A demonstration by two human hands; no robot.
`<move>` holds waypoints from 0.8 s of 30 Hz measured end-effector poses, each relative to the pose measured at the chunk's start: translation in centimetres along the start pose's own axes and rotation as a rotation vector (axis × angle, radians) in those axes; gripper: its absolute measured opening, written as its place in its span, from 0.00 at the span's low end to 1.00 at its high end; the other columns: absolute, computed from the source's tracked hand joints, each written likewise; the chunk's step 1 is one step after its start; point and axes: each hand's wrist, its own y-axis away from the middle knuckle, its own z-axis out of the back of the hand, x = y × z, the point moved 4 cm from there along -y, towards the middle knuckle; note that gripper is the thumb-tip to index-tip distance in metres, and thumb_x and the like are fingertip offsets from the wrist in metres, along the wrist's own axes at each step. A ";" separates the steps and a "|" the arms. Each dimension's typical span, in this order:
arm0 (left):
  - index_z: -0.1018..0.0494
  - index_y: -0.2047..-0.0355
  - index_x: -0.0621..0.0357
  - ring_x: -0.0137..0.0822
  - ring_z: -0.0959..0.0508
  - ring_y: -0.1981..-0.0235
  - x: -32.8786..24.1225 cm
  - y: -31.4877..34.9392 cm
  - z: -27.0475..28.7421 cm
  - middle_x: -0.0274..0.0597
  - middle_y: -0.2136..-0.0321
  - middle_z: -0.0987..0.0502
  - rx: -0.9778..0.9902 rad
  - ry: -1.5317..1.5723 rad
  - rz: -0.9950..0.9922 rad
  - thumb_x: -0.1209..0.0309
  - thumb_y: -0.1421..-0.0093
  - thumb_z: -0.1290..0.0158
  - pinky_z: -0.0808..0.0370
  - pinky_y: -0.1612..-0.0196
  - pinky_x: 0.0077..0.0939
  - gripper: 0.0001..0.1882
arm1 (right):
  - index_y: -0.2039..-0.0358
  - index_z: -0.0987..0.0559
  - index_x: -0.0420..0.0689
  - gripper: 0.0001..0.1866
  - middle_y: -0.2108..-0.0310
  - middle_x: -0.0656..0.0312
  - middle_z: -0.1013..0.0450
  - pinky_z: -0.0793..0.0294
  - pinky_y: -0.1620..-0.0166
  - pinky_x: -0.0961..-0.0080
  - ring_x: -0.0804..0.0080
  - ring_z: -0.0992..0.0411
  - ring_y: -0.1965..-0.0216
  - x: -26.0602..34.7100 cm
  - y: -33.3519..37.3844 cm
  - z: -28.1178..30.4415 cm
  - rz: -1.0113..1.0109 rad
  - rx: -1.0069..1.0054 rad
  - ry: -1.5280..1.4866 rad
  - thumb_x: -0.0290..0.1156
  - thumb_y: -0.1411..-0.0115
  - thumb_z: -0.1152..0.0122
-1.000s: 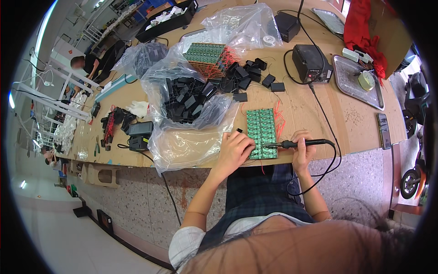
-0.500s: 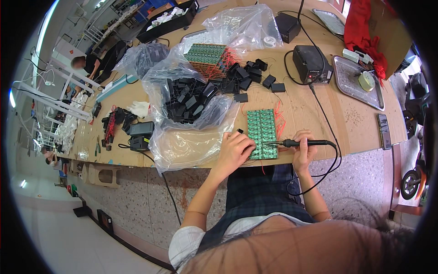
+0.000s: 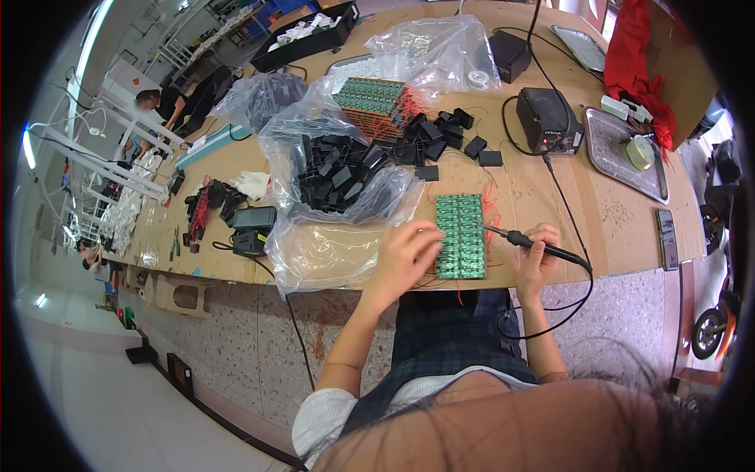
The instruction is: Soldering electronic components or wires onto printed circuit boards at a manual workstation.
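A green panel of small circuit boards (image 3: 460,236) lies flat near the table's front edge, with thin red wires along its right side. In my right hand (image 3: 538,258) is a soldering iron (image 3: 550,250), gripped by its black handle. Its metal tip points left, at the panel's right part. My left hand (image 3: 407,263) is at the panel's left edge, its curved fingers smeared by motion. Whether anything is in those fingers is hidden. Beyond the panel, black plastic boxes (image 3: 334,177) fill a clear plastic bag (image 3: 314,252), and several more lie loose beside it.
A stack of green panels (image 3: 370,98) with red wires stands farther back. The black soldering station (image 3: 548,118) is at the right, its cord running down to the iron. Right of that are a metal tray (image 3: 621,169) with a tape roll and a phone (image 3: 667,238).
The soldering iron has lifted away from the panel's middle toward its right side, its handle now slanting. My left hand has shifted left and up off the board. The view has turned slightly.
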 end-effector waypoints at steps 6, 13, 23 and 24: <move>0.23 0.56 0.60 0.44 0.24 0.60 7.4 -2.3 7.5 0.46 0.60 0.24 -0.506 -0.314 0.212 0.80 0.40 0.45 0.24 0.58 0.32 0.11 | 0.62 0.31 0.44 0.10 0.62 0.64 0.39 0.38 0.62 0.80 0.79 0.41 0.67 -0.5 -0.1 0.8 -0.064 -0.057 -0.034 0.36 0.26 0.53; 0.23 0.66 0.55 0.48 0.24 0.61 12.4 -2.5 9.1 0.42 0.68 0.24 -0.396 -0.544 0.361 0.73 0.47 0.36 0.28 0.57 0.41 0.09 | 0.61 0.31 0.45 0.08 0.62 0.65 0.37 0.39 0.62 0.80 0.79 0.41 0.66 -0.9 -0.1 1.1 -0.082 -0.082 -0.102 0.35 0.26 0.53; 0.24 0.68 0.53 0.46 0.25 0.63 12.5 -1.9 7.1 0.39 0.68 0.24 -0.319 -0.352 0.361 0.74 0.45 0.39 0.28 0.61 0.40 0.05 | 0.62 0.31 0.45 0.08 0.62 0.64 0.37 0.38 0.63 0.81 0.79 0.40 0.66 -0.5 0.1 0.9 -0.087 -0.068 -0.083 0.34 0.26 0.53; 0.24 0.67 0.54 0.46 0.24 0.63 12.2 -2.0 7.1 0.39 0.68 0.24 -0.292 -0.310 0.396 0.75 0.44 0.40 0.27 0.61 0.40 0.05 | 0.62 0.31 0.45 0.08 0.62 0.64 0.37 0.38 0.63 0.81 0.79 0.40 0.66 -0.5 0.1 1.0 -0.086 -0.066 -0.074 0.34 0.26 0.53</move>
